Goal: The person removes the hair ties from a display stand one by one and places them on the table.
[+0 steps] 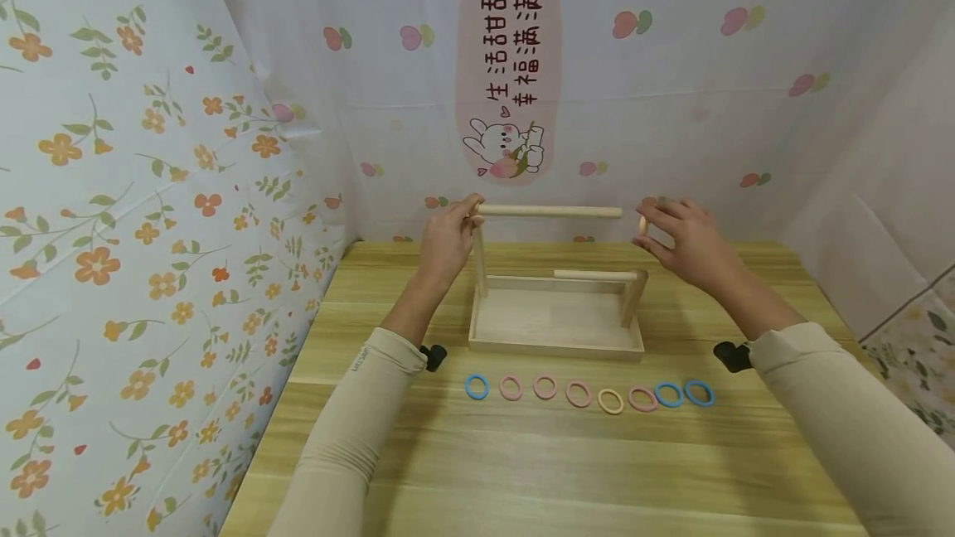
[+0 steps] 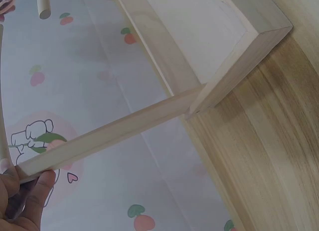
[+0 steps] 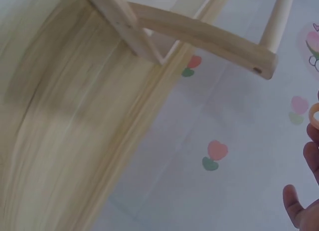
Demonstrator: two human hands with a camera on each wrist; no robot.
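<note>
A wooden rack has a shallow tray base (image 1: 555, 350), a tall left post (image 1: 481, 263) and a short right post (image 1: 632, 303). From the tall post a long upper dowel (image 1: 548, 211) runs right to a free end; a shorter lower dowel (image 1: 593, 275) points left from the short post. My left hand (image 1: 443, 243) grips the top of the tall post, its thumb and fingers around the joint (image 2: 30, 173). Just right of the upper dowel's free end, my right hand (image 1: 690, 240) pinches a yellow-orange ring (image 1: 643, 225) between thumb and fingers. The ring is apart from the dowel.
In front of the rack, a row of several rings lies on the wooden table (image 1: 522, 471): blue (image 1: 477, 387), pink (image 1: 511, 388) and yellow (image 1: 610, 401) ones. Behind stands a printed cloth backdrop (image 1: 671, 106); a floral cloth (image 1: 149, 230) hangs at the left.
</note>
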